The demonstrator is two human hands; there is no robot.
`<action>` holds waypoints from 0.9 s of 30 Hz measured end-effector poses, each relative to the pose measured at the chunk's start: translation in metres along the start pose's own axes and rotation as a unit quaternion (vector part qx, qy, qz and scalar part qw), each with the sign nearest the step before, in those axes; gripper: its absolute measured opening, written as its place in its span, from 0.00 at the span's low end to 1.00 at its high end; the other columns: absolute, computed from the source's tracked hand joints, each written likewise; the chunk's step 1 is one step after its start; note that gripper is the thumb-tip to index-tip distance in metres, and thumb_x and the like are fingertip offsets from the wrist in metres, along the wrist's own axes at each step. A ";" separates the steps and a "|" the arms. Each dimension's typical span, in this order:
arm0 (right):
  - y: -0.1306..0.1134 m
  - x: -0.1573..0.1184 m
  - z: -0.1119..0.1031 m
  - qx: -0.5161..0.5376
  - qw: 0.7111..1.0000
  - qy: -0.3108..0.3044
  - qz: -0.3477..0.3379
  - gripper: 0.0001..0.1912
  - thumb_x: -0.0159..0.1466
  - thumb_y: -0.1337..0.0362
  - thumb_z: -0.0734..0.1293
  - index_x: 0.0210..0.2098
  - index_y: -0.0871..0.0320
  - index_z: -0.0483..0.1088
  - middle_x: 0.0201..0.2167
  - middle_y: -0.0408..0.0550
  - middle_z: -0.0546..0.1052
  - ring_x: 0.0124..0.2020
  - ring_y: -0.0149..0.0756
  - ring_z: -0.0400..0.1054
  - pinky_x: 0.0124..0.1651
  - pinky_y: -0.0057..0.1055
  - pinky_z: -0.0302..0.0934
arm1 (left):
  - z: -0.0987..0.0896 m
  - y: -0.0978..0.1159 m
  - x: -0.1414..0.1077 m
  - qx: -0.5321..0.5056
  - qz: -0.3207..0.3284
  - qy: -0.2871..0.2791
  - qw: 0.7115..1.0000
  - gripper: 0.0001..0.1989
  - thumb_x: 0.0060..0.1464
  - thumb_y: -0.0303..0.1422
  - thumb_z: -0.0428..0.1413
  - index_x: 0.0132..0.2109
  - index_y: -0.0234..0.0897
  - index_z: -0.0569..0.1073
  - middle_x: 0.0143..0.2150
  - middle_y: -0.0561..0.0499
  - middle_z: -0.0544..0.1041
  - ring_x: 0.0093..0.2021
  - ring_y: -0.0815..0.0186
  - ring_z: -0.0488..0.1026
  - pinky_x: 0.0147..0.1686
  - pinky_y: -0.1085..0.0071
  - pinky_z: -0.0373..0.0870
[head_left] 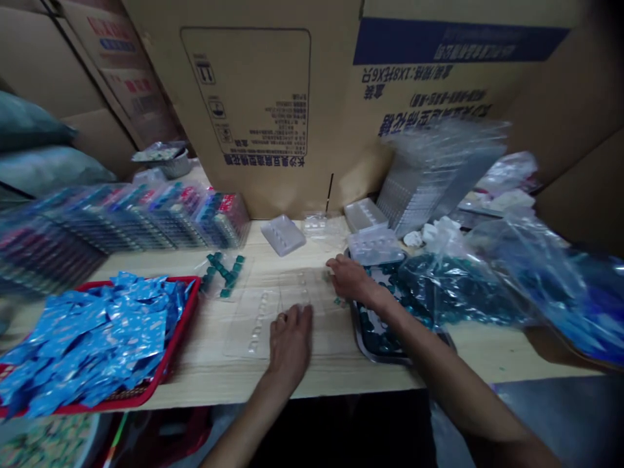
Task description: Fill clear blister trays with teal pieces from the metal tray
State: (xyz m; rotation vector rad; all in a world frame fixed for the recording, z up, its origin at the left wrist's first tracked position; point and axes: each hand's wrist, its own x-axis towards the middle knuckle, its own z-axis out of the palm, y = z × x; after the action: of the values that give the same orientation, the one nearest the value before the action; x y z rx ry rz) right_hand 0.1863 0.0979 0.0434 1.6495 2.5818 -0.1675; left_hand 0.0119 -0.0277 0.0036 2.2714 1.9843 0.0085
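Two bare hands are at work over one wooden table (pixel 214 377), and from where I stand I count one red basket (pixel 179 341) heaped with blue packets (pixel 117 325), too many to number, and one metal tray (pixel 357 328) of dark green pieces (pixel 383 338), likewise past counting. Three small pale containers (pixel 283 235) sit toward the back, below one big cardboard box (pixel 263 97); one tall stack of clear trays (pixel 414 185) leans to their right. Several stacks of filled packs (pixel 178 214) blur together at far left. Clear plastic packaging (pixel 256 325) lies flat on the table between basket and metal tray. On it rests the left hand (pixel 291 338), fingers close together and loosely bent; whether they pinch it I can't tell. The right hand (pixel 351 278) is beside the metal tray's left edge, fingers drawn in narrow, and I can't tell whether they hold anything
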 end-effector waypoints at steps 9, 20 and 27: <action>0.044 -0.089 0.032 0.019 0.987 -0.031 0.160 0.23 0.62 0.73 0.59 0.56 0.60 0.64 0.49 0.60 0.70 0.44 0.46 0.71 0.44 0.35 0.63 | -0.010 0.002 0.006 -0.070 0.059 0.084 0.992 0.20 0.61 0.29 0.49 0.59 0.35 0.70 0.56 0.36 0.71 0.50 0.50 0.70 0.46 0.54 0.68; 0.066 -0.087 0.043 0.346 0.922 0.138 0.102 0.19 0.60 0.68 0.60 0.50 0.58 0.69 0.33 0.44 0.77 0.32 0.36 0.69 0.39 0.29 0.63 | -0.008 0.080 0.078 -0.530 0.133 0.070 0.835 0.18 0.54 0.32 0.57 0.53 0.38 0.75 0.45 0.45 0.77 0.33 0.67 0.73 0.34 0.71 0.71; 0.070 -0.099 0.047 0.382 0.899 0.160 0.143 0.23 0.61 0.67 0.61 0.56 0.59 0.67 0.39 0.48 0.77 0.38 0.38 0.71 0.45 0.32 0.64 | 0.006 0.105 0.108 -0.680 0.051 -0.008 0.732 0.09 0.51 0.34 0.60 0.39 0.35 0.79 0.34 0.49 0.79 0.29 0.68 0.74 0.33 0.71 0.72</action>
State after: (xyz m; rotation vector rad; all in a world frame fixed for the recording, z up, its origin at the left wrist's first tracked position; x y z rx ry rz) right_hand 0.2912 0.0315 0.0047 2.4588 2.6099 -1.0969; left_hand 0.1309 0.0649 -0.0003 1.2741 1.0344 1.0489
